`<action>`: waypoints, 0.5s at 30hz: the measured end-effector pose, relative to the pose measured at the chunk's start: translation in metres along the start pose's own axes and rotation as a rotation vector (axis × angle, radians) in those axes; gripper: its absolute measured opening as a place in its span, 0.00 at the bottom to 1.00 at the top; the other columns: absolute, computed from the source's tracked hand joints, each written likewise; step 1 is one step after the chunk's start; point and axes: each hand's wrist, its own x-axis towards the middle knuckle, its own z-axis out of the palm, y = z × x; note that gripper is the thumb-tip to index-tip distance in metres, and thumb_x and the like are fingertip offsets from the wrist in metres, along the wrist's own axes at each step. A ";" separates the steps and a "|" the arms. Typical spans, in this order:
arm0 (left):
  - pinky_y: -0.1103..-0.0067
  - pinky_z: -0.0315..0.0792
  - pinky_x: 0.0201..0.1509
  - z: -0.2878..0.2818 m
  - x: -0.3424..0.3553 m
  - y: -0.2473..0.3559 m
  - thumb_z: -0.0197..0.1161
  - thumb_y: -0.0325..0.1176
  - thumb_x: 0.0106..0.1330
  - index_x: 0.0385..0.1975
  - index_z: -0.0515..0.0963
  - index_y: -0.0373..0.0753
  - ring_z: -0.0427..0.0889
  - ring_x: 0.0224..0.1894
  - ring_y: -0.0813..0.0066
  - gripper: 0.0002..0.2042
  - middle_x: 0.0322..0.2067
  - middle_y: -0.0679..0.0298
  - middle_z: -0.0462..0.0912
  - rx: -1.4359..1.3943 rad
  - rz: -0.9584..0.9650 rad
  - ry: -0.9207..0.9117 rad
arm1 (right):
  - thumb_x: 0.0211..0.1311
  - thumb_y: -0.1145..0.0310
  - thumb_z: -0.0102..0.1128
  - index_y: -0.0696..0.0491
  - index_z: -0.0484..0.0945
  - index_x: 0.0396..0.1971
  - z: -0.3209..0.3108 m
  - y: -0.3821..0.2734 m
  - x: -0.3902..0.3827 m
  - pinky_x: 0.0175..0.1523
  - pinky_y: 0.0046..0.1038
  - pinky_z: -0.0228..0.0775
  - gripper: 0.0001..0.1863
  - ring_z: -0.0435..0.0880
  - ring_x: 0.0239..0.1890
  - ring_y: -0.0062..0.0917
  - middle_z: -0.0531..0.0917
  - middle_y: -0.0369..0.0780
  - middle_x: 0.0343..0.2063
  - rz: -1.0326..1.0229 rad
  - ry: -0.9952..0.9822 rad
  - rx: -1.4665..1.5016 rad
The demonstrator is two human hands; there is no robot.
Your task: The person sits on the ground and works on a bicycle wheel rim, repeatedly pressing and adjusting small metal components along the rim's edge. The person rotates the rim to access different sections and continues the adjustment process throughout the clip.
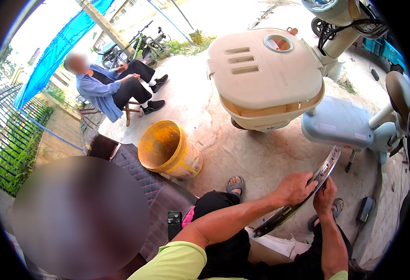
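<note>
A shiny metal wheel rim [279, 221] is held up at a slant over my lap, seen nearly edge-on. Small holes show along its upper part. My left hand [297, 187] is closed around the rim's left side, with the arm reaching across from the lower left. Close by, my right hand [325, 195] grips the other side, its fingers wrapped against the metal. Some fingertips of both hands are hidden by the rim. White cloth or sheeting [282, 243] lies under the rim, between my legs.
Ahead stands a scooter with a cream storage basket [265, 70]; a pale blue scooter part [338, 122] is at the right. A yellow bucket [170, 149] stands beside a quilted seat [135, 172] holding a phone [174, 225]. One person [107, 86] sits far left; another blurred shape fills the lower left.
</note>
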 end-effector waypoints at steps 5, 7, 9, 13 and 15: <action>0.57 0.70 0.38 0.002 -0.001 0.001 0.59 0.44 0.71 0.31 0.75 0.34 0.80 0.34 0.40 0.16 0.29 0.43 0.80 -0.017 0.000 -0.023 | 0.64 0.83 0.50 0.62 0.78 0.39 -0.015 0.020 0.001 0.41 0.30 0.72 0.08 0.79 0.32 0.28 0.81 0.42 0.30 0.050 -0.139 0.181; 0.57 0.70 0.38 0.001 -0.002 0.001 0.58 0.44 0.71 0.32 0.76 0.34 0.80 0.34 0.41 0.17 0.28 0.44 0.80 -0.005 -0.013 -0.033 | 0.72 0.79 0.50 0.60 0.80 0.41 -0.024 0.024 0.003 0.43 0.24 0.72 0.08 0.78 0.36 0.18 0.83 0.35 0.34 0.179 -0.255 0.328; 0.57 0.70 0.38 0.000 -0.001 0.002 0.58 0.45 0.71 0.33 0.76 0.34 0.80 0.34 0.41 0.17 0.29 0.44 0.80 -0.007 -0.018 -0.049 | 0.76 0.76 0.50 0.59 0.80 0.41 -0.031 0.021 0.010 0.42 0.22 0.72 0.09 0.77 0.36 0.15 0.83 0.33 0.35 0.291 -0.347 0.465; 0.56 0.70 0.38 0.000 -0.003 0.002 0.58 0.45 0.72 0.33 0.76 0.34 0.80 0.33 0.41 0.17 0.28 0.44 0.81 -0.010 -0.023 -0.040 | 0.77 0.72 0.53 0.58 0.81 0.41 -0.033 0.031 0.011 0.42 0.19 0.71 0.08 0.76 0.35 0.13 0.82 0.30 0.34 0.338 -0.401 0.494; 0.55 0.70 0.37 0.000 -0.002 0.002 0.57 0.45 0.72 0.33 0.76 0.34 0.80 0.33 0.40 0.17 0.28 0.44 0.81 -0.009 -0.022 -0.036 | 0.77 0.73 0.54 0.58 0.81 0.41 -0.025 0.044 0.005 0.41 0.19 0.71 0.08 0.76 0.34 0.12 0.81 0.30 0.33 0.341 -0.331 0.585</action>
